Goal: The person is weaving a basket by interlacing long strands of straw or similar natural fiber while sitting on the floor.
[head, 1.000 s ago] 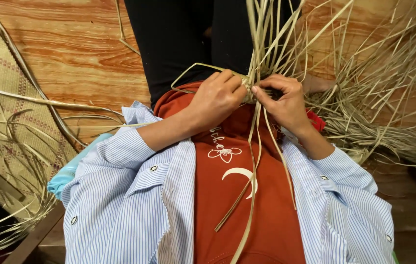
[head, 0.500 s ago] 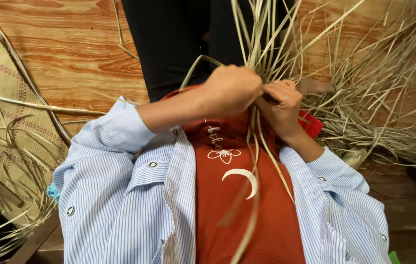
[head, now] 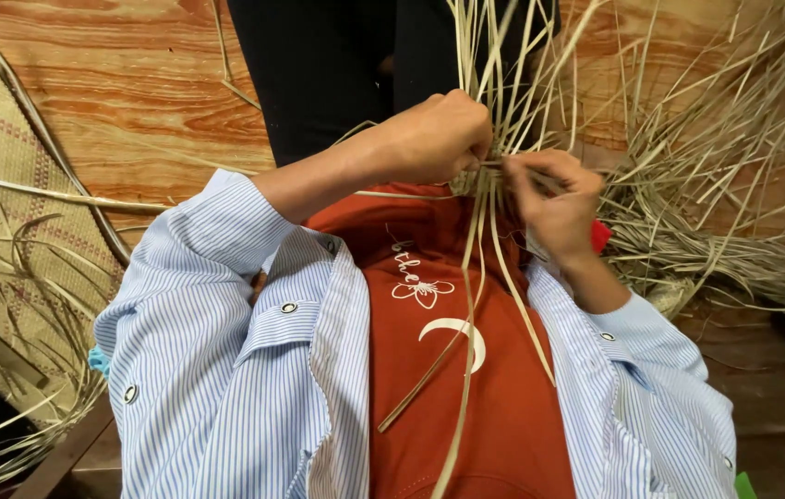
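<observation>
Right now the left hand (head: 434,139) is closing in a fist over the bunched reed strips (head: 485,180) at chest height, clamping the woven knot so it cannot slip. At three o'clock of it, the right hand (head: 549,199) is pinching a single strip with its fingers (head: 517,171), probably threading it, though the crossing is hidden. Loose ends are hanging over the red shirt (head: 466,388); more dry reeds (head: 716,212) are lying at three o'clock on the wooden floor (head: 134,102).

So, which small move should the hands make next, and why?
Probably the right hand should pull its pinched strip sideways and tight. Both hands meet at the woven knot, the left hand clamps the strips, and loose ends hang slack below.
</observation>
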